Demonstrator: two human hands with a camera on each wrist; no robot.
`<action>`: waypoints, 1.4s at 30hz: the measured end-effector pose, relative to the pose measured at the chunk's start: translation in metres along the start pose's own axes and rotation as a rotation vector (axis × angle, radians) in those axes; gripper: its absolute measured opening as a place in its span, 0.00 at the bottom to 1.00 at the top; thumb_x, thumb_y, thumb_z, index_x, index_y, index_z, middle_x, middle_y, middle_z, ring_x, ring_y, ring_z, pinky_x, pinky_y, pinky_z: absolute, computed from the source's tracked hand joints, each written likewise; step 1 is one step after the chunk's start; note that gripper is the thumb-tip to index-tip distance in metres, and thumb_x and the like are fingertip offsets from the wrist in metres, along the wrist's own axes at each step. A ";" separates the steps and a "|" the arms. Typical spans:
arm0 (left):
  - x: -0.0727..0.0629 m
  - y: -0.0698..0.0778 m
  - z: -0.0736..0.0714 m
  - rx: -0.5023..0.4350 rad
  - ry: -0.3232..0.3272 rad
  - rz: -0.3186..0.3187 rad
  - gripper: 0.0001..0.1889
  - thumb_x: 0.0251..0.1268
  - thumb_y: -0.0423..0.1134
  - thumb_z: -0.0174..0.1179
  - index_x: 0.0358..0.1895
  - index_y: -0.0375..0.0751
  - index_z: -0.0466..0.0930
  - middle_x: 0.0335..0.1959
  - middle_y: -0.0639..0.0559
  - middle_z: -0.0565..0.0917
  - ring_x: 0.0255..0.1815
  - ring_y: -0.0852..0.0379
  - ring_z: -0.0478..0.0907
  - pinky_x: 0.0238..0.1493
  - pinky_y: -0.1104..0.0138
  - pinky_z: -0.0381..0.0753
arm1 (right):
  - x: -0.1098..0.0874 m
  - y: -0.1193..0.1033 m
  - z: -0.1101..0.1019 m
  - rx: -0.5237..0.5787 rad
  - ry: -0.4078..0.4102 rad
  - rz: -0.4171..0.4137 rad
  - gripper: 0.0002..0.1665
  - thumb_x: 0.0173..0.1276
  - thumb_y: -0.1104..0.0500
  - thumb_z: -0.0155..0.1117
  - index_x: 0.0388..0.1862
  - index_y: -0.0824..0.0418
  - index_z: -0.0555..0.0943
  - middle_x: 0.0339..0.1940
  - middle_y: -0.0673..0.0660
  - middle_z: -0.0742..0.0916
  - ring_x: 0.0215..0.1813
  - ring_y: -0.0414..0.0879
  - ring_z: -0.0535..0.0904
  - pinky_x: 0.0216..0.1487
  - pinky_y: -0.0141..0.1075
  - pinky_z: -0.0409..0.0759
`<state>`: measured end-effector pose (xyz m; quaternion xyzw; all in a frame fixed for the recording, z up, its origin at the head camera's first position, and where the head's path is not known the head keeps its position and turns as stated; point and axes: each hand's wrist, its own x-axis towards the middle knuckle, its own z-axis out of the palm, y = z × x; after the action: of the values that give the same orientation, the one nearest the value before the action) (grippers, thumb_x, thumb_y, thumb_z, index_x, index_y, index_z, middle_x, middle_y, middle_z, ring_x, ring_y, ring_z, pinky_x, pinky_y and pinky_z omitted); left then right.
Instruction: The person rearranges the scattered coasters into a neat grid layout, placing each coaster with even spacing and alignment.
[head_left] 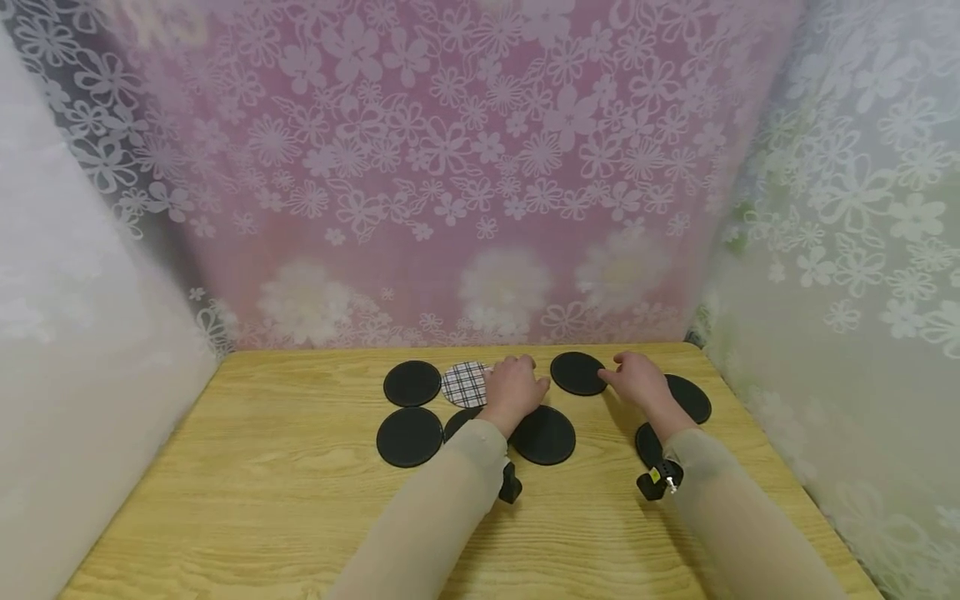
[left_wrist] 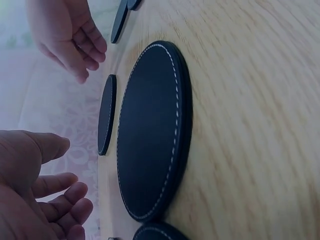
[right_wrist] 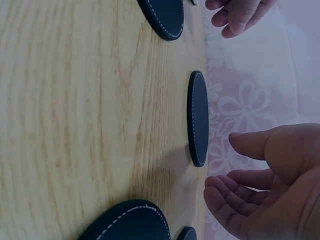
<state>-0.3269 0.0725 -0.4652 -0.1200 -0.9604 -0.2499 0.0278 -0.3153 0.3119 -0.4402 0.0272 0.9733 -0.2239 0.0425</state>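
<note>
My left hand [head_left: 516,387] hovers over the back middle of the table with loosely bent fingers and nothing in its grasp. It overlaps the right side of a plaid coaster [head_left: 462,384] in the head view. Thumb and fingers apart, my right hand [right_wrist: 275,185] is bare as well; in the head view its fingertips lie right at the edge of a round black coaster [head_left: 577,373]. Below the left hand is another black coaster [left_wrist: 150,130] with white edge stitching. My right forearm partly hides two more black coasters, an upper one [head_left: 690,400] and a lower one [head_left: 647,444].
At the left lie a back black coaster [head_left: 412,383] and a front one [head_left: 409,437], beside a coaster [head_left: 459,425] mostly behind the left sleeve. The wooden table [head_left: 262,467] meets a pink floral curtain [head_left: 450,208] at the back, with pale cloth at both sides.
</note>
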 end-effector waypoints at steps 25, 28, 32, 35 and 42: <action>-0.003 0.013 0.008 -0.022 -0.088 -0.015 0.22 0.86 0.52 0.62 0.72 0.46 0.85 0.65 0.43 0.85 0.63 0.38 0.81 0.67 0.41 0.76 | 0.018 0.004 0.007 -0.082 0.005 0.036 0.24 0.85 0.51 0.64 0.48 0.75 0.86 0.48 0.73 0.88 0.47 0.65 0.86 0.51 0.56 0.83; 0.000 0.013 0.014 -0.027 -0.100 -0.025 0.23 0.86 0.53 0.61 0.72 0.46 0.85 0.65 0.42 0.84 0.64 0.37 0.80 0.69 0.40 0.74 | 0.019 0.007 0.008 -0.082 0.004 0.033 0.22 0.84 0.51 0.65 0.31 0.64 0.82 0.31 0.62 0.84 0.34 0.55 0.79 0.41 0.49 0.75; 0.000 0.013 0.016 -0.016 -0.108 -0.025 0.23 0.86 0.53 0.62 0.72 0.46 0.85 0.65 0.43 0.84 0.65 0.37 0.80 0.70 0.39 0.73 | 0.021 0.009 0.008 -0.085 -0.013 0.033 0.24 0.83 0.54 0.67 0.24 0.57 0.76 0.23 0.54 0.76 0.29 0.50 0.71 0.36 0.45 0.69; -0.001 0.013 0.015 0.004 -0.105 -0.023 0.22 0.85 0.53 0.62 0.70 0.47 0.86 0.64 0.43 0.85 0.65 0.37 0.80 0.69 0.40 0.74 | 0.029 0.015 0.011 -0.065 -0.037 0.037 0.27 0.83 0.56 0.67 0.20 0.55 0.71 0.20 0.50 0.69 0.25 0.47 0.65 0.33 0.43 0.65; 0.000 0.014 0.013 0.050 -0.099 -0.029 0.18 0.85 0.54 0.62 0.61 0.48 0.90 0.58 0.44 0.85 0.60 0.38 0.80 0.65 0.43 0.75 | 0.081 0.058 0.038 -0.050 -0.059 0.007 0.30 0.79 0.59 0.67 0.15 0.51 0.67 0.15 0.48 0.65 0.18 0.44 0.60 0.27 0.42 0.63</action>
<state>-0.3229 0.0912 -0.4702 -0.1174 -0.9682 -0.2199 -0.0206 -0.3894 0.3502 -0.5066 0.0230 0.9768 -0.1999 0.0728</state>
